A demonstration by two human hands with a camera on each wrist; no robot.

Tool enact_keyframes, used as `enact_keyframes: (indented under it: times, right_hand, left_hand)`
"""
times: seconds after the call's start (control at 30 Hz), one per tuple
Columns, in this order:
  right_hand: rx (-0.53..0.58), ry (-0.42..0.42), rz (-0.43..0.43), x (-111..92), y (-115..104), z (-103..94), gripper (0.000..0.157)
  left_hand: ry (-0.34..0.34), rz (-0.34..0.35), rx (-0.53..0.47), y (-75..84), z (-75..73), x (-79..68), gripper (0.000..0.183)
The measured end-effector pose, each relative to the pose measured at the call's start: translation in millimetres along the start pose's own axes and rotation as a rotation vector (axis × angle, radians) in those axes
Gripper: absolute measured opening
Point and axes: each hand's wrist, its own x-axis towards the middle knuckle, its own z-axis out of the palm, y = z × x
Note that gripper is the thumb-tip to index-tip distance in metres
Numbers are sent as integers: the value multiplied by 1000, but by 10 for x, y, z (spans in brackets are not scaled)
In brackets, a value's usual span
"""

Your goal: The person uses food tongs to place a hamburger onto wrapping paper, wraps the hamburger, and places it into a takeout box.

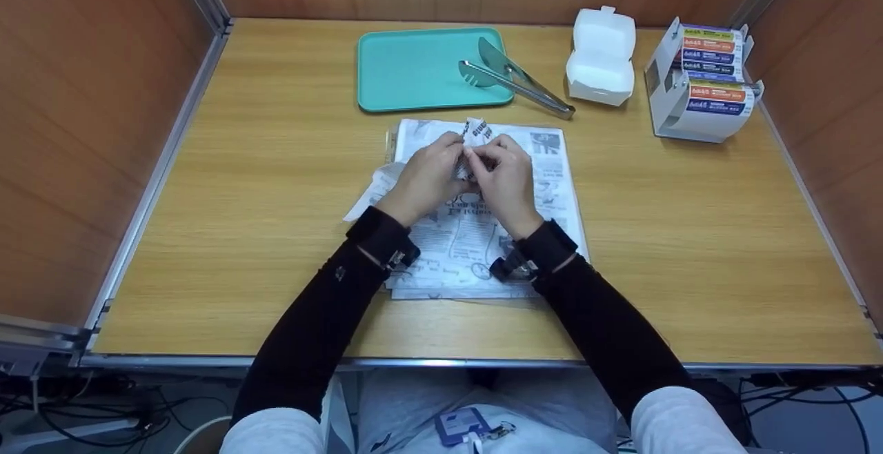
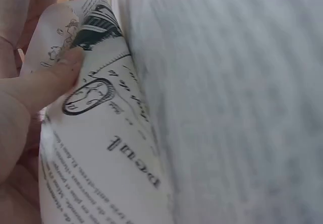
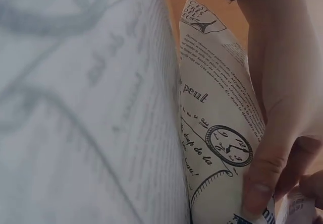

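Both hands work close together over a stack of newsprint-patterned sheets [image 1: 483, 250]. Between them is a piece of printed wrapping paper [image 1: 477, 132], its upper end crumpled upright and its pointed tail reaching out left past the left wrist. My left hand [image 1: 428, 176] grips the paper; in the left wrist view its thumb [image 2: 64, 72] lies across the printed wrapping paper [image 2: 101, 133]. With thumb and forefinger together, my right hand [image 1: 507, 178] pinches the paper near its upper end. The fingers hide whatever lies inside the wrap.
Behind the stack lies a green tray [image 1: 414, 71], with metal tongs [image 1: 521, 85] resting over its right edge. An open white clamshell box [image 1: 601, 54] stands at back right, beside a white dispenser rack [image 1: 703, 85] with colourful labels. Panels wall the table on three sides.
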Motion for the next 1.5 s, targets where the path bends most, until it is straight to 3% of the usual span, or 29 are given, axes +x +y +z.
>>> enact_keyframes:
  times: [0.1, 0.2, 0.4, 0.5, 0.6, 0.7, 0.83, 0.9, 0.97, 1.1, 1.2, 1.33, 1.5]
  right_hand:
    - [0, -39, 10, 10, -5, 30, 15]
    - [-43, -81, -7, 16, -5, 57, 13]
    - [-200, -204, -127, -6, -24, 39, 17]
    - [-248, -314, -170, -18, -37, -34, 23]
    - [-190, -400, -144, -22, -47, -159, 26]
    - [-126, -375, -133, -24, 4, -278, 25]
    - [-192, -369, -247, -87, 153, -353, 26]
    - [-251, -435, -314, -128, 192, -384, 34]
    - [-272, -528, -325, -153, 180, -424, 44]
    - [-292, -720, -277, -94, 47, -509, 52]
    - [-254, -822, -241, 29, -36, -543, 49]
    - [-176, -796, -226, 215, -31, -560, 36]
    - [-242, -770, -328, 256, 32, -564, 28]
  left_hand:
    - [9, -61, -60, -7, -3, -5, 72]
    - [13, -62, -61, -2, -13, 4, 71]
    - [10, 61, 42, -3, -40, -8, 39]
    - [-20, 115, 86, -8, -62, -30, 37]
    - [-50, 157, 118, -7, -77, -47, 39]
    - [-62, 175, 162, 10, -79, -50, 44]
    - [-78, 151, 237, 45, -64, -72, 54]
    - [-81, 137, 263, 53, -56, -86, 55]
    - [-78, 130, 273, 51, -50, -91, 53]
    - [-70, 129, 271, 29, -75, -90, 47]
    - [-70, 124, 254, 12, -89, -98, 45]
    - [-64, 122, 227, 16, -89, -108, 50]
    - [-92, 135, 247, 37, -107, -106, 59]
